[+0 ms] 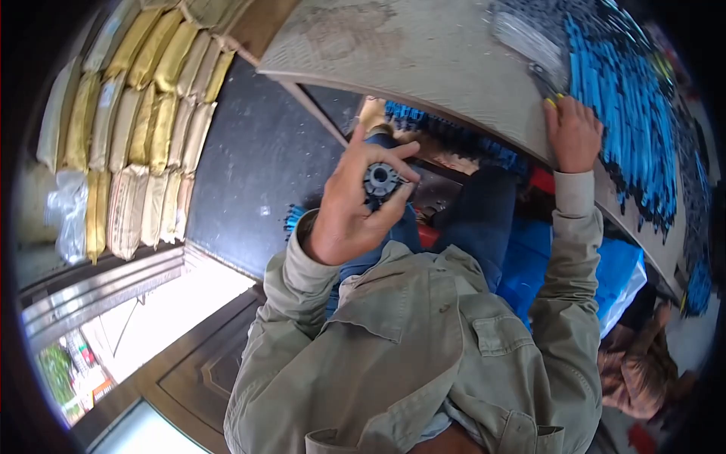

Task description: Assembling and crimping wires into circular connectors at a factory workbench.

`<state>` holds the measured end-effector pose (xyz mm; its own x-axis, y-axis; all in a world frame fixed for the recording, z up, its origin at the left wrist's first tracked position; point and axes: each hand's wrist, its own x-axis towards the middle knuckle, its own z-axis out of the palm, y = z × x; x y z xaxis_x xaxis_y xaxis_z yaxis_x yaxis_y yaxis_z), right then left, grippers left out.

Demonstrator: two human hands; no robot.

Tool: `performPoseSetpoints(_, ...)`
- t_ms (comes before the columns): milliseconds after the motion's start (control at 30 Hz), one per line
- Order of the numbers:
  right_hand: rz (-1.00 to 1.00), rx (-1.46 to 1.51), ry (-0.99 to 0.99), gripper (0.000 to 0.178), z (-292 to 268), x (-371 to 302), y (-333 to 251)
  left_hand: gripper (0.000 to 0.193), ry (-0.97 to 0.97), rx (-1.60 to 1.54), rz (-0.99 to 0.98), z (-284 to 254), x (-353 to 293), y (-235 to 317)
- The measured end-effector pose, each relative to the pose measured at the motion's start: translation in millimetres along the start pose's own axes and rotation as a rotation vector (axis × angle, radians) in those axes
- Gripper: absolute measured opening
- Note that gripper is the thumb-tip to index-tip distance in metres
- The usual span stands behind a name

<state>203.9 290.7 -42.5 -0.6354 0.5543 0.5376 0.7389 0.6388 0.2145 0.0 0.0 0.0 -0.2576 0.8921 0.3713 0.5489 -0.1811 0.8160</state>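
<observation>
Workshop interior, with a pale worktop (333, 45) across the upper part of the view and stacked wrapped packages (130, 204) shelved at left.

Item held: one short dark cylinder (389, 182) with a grey, notched end face and a central hole, raised over the lap, below the worktop's near edge. It is gripped in the left hand (350, 200), thumb and fingers being curled around its side and the notched end left facing upward; its lower part is hidden by the hand.

Handling, as judged: stiff, compact and light enough for one hand, not readily broken; some slip may be expected if the sides are smooth. It is best taken by the sides, with the notches kept free.

Right hand (577, 136): laid at the worktop's edge, fingers loosely bent, beside a yellow-handled tool (550, 103); whether the tool is grasped cannot be told.

Containers: packages in tan and yellow wrapping, contents concealed. One clear plastic bag (68, 216), crumpled, hung before the lower packages; contents not made out. One clear packet (522, 41), blurred, laid on the worktop. One blue-and-white sack (620, 280) beneath the right forearm, contents unseen.

Loose stock: slim blue pieces (631, 113) with black ends, heaped unboxed on the worktop at right.
</observation>
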Motion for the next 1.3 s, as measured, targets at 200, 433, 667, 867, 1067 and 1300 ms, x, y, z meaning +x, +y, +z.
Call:
performPoseSetpoints(200, -0.12, -0.042, 0.267, 0.02, -21, 0, -1, 0.025, 0.039, -0.153, -0.062, -2, -2, 3)
performPoseSetpoints(433, -0.371, 0.944, -0.308, 0.031, -106, -11, -85, 0.024, 0.116, -0.199, -0.114, 2, -12, 3)
performPoseSetpoints(667, -0.619, 0.274, 0.448, 0.025, -101, 7, -109, 0.024, 0.191, -0.067, -0.051, 5, -16, 5)
performPoseSetpoints(867, -0.684, 0.168, 0.67, 0.034, -96, 12, -113, 0.027, 0.236, -0.086, -0.052, 4, -17, 6)
performPoseSetpoints(1067, -0.686, 0.097, 0.76, 0.045, -87, 14, -117, 0.03, 0.258, -0.112, -0.035, 1, -16, 2)
performPoseSetpoints(1300, -0.696, 0.112, 0.777, 0.048, -85, 18, -121, 0.03, 0.216, -0.168, -0.01, -2, -12, 1)
